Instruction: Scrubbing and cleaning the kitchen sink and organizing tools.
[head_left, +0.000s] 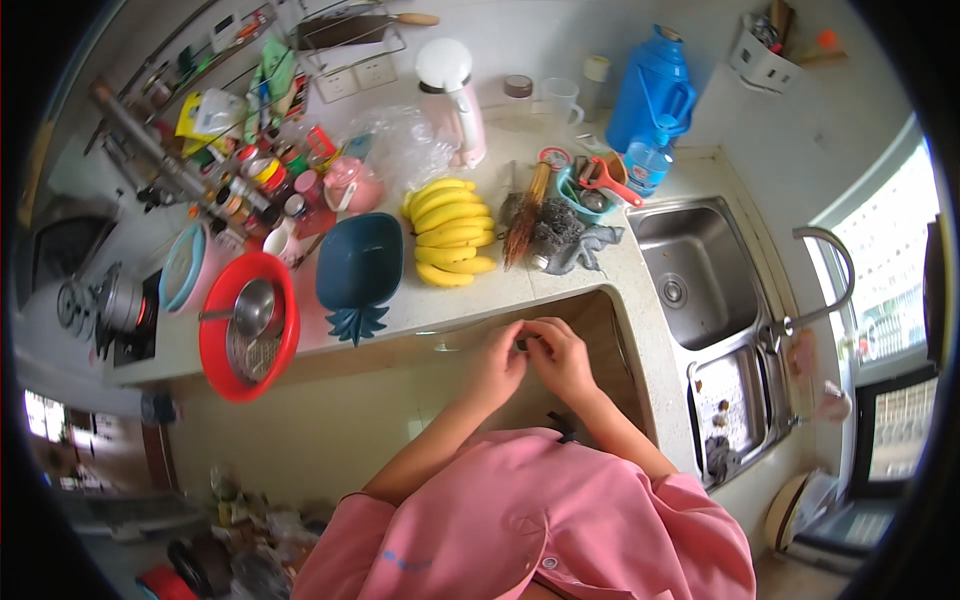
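Observation:
My left hand (501, 363) and my right hand (558, 355) meet at the fingertips in front of my chest, near the worktop's front edge. Between the curled fingers a small dark thing (523, 344) shows; what it is cannot be made out, nor which hand grips it. Beyond my hands a bunch of bananas (450, 225) lies on the pale worktop. A dark blue pineapple-shaped bowl (358, 259) sits beside it on the left. To the right of the bananas are a straw brush (529, 217), steel scourers (556, 222) and a grey cloth (585, 250).
A red basin (213, 315) holding a metal ladle (255, 307) stands at the left edge. Farther back are a pink teapot (352, 184), an electric kettle (466, 127) and a blue thermos flask (651, 94). A double steel sink (694, 277) with a curved tap (844, 262) is on the right.

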